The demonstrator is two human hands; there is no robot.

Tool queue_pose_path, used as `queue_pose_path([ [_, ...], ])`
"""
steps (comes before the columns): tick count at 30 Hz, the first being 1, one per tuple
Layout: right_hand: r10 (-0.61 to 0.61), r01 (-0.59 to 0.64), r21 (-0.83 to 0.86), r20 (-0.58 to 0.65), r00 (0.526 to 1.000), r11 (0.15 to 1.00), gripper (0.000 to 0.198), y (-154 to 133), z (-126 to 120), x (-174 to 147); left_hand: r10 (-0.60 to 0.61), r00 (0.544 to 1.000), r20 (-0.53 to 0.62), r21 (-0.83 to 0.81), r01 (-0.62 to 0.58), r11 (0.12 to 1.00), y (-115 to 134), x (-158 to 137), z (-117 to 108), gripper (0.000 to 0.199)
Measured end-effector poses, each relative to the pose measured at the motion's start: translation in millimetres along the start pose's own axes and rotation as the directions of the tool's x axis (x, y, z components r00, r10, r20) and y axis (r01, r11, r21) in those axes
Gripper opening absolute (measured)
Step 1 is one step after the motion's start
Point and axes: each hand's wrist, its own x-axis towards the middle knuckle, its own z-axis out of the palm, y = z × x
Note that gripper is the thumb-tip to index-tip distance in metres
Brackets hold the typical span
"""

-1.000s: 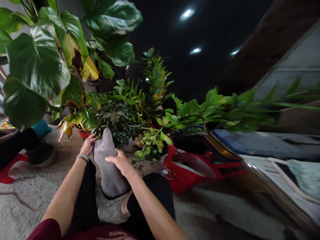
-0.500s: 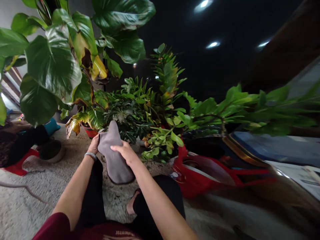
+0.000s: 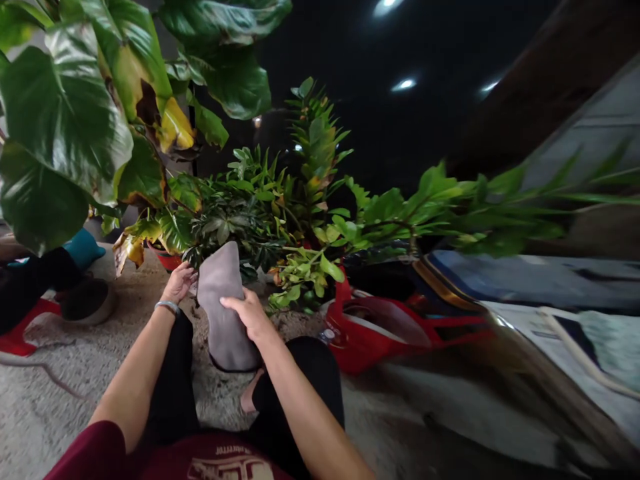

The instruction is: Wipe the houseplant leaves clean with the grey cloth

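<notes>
A soft grey cloth (image 3: 231, 343), with a dark lower edge, stands up in front of my knees. My right hand (image 3: 253, 319) grips its right side, the thumb lying across the front face and the other fingers hidden behind. Just off the cloth's upper left edge is my left hand (image 3: 180, 283), open with the fingers partly spread and a band on the wrist. Nothing shows in that hand. Right behind the cloth are the dark green leaves (image 3: 223, 223) of a low plant.
Large broad leaves (image 3: 65, 107), some yellowed, hang at the upper left. A red bag (image 3: 370, 340) stands on the floor to the right, beside stacked flat items (image 3: 500, 280). On the left, a person's dark-clothed leg (image 3: 45, 280) shows near a red stool (image 3: 25, 333) and a round pot (image 3: 90, 303).
My left hand has let go of the cloth's left edge and moved slightly away. The cloth's top has changed from a narrow point to a wider flap. The view has turned right.
</notes>
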Motion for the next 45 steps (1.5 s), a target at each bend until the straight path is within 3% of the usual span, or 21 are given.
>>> queue_pose_path([
  [2, -0.005, 0.005, 0.001, -0.02, 1.0, 1.0, 0.027, -3.1, -17.0, -15.8, -0.007, 1.0, 0.008, -0.002, 0.007, 1.0, 1.6, 0.5, -1.0, 0.03],
  [4, -0.095, 0.104, 0.069, -0.121, 0.988, 0.992, 0.034, -24.2, -32.1, -16.4, -0.009, 1.0, 0.014, -0.006, 0.009, 1.0, 2.5, 0.3, 0.1, 0.032],
  [6, -0.226, 0.274, 0.149, -0.274, 0.935, 0.95, 0.037, -48.2, -40.5, -1.1, 0.002, 1.0, 0.008, -0.018, -0.002, 1.0, 2.3, -0.2, 2.7, 0.031],
  [8, -0.256, 0.35, 0.233, -0.354, 0.9, 0.907, 0.032, -58.3, -40.4, 19.4, 0.006, 1.0, 0.005, -0.024, -0.006, 1.0, 1.7, -0.9, 5.4, 0.031],
  [10, -0.149, 0.269, 0.317, -0.355, 0.923, 0.909, 0.026, -47.5, -33.4, 29.8, 0.002, 1.0, 0.003, -0.024, -0.002, 1.0, 1.5, -1.4, 7.1, 0.03],
  [13, 0.081, 0.006, 0.329, -0.248, 0.966, 0.944, 0.023, -8.8, -19.6, 13.9, -0.005, 1.0, 0.019, -0.002, 0.005, 1.0, 3.0, -1.1, 6.9, 0.03],
  [16, 0.109, -0.078, 0.215, -0.133, 0.985, 0.973, 0.027, 10.9, -12.9, -14.6, 0.001, 1.0, 0.01, 0.012, -0.001, 1.0, 4.8, -0.1, 4.8, 0.031],
  [19, -0.077, 0.115, 0.201, -0.188, 0.979, 0.973, 0.03, -12.0, -14.9, -15.9, -0.004, 0.999, -0.038, -0.007, 0.004, 1.0, 4.8, 0.0, 3.0, 0.034],
  [21, -0.229, 0.294, 0.212, -0.284, 0.931, 0.932, 0.033, -36.4, -17.4, 1.0, -0.011, 0.997, -0.076, -0.025, 0.01, 1.0, 4.0, -0.6, 2.2, 0.037],
  [23, -0.295, 0.378, 0.216, -0.336, 0.895, 0.9, 0.034, -50.1, -18.6, 20.5, -0.019, 0.993, -0.114, -0.031, 0.016, 0.999, 3.2, -1.2, 1.3, 0.037],
  [26, -0.161, 0.228, 0.222, -0.283, 0.945, 0.948, 0.031, -34.8, -16.5, 27.5, -0.024, 0.989, -0.147, -0.019, 0.022, 1.0, 2.6, -0.8, -1.1, 0.037],
  [29, 0.033, 0.002, 0.161, -0.219, 0.975, 0.987, 0.026, 0.4, -12.3, 0.4, -0.016, 0.988, -0.153, -0.01, 0.014, 1.0, 2.6, 1.5, -4.3, 0.037],
  [31, 0.047, -0.018, 0.143, -0.201, 0.978, 0.99, 0.024, 9.8, -10.9, -20.5, -0.015, 0.988, -0.152, -0.013, 0.013, 1.0, 2.4, 3.0, -5.6, 0.037],
  [34, -0.1, 0.139, 0.151, -0.238, 0.966, 0.979, 0.03, -12.6, -10.8, -25.7, -0.012, 0.99, -0.144, -0.02, 0.009, 1.0, 1.6, 3.5, -5.0, 0.039],
  [36, -0.244, 0.304, 0.167, -0.305, 0.921, 0.938, 0.034, -37.3, -10.6, -9.2, -0.006, 0.992, -0.128, -0.028, 0.002, 1.0, 0.5, 2.7, -3.6, 0.04],
  [38, -0.302, 0.389, 0.199, -0.36, 0.883, 0.899, 0.034, -51.4, -10.0, 11.7, -0.003, 0.994, -0.112, -0.037, -0.001, 0.999, -0.6, 1.9, -2.4, 0.041],
  [39, -0.28, 0.376, 0.217, -0.37, 0.886, 0.901, 0.033, -51.1, -9.4, 19.5, -0.006, 0.994, -0.109, -0.038, 0.002, 0.999, -1.1, 1.6, -2.3, 0.041],
  [41, -0.151, 0.233, 0.231, -0.324, 0.934, 0.945, 0.03, -35.5, -7.7, 24.4, -0.01, 0.994, -0.105, -0.036, 0.006, 0.999, -1.5, 1.7, -3.1, 0.041],
  [43, 0.017, 0.024, 0.184, -0.217, 0.976, 0.983, 0.026, -8.1, -5.8, 14.8, -0.01, 0.995, -0.103, -0.029, 0.007, 1.0, -1.3, 2.5, -4.9, 0.041],
  [45, 0.083, -0.061, 0.141, -0.155, 0.984, 0.988, 0.02, 16.8, -5.1, -2.9, 0.001, 0.994, -0.109, -0.024, -0.004, 1.0, -0.9, 3.5, -6.5, 0.041],
])
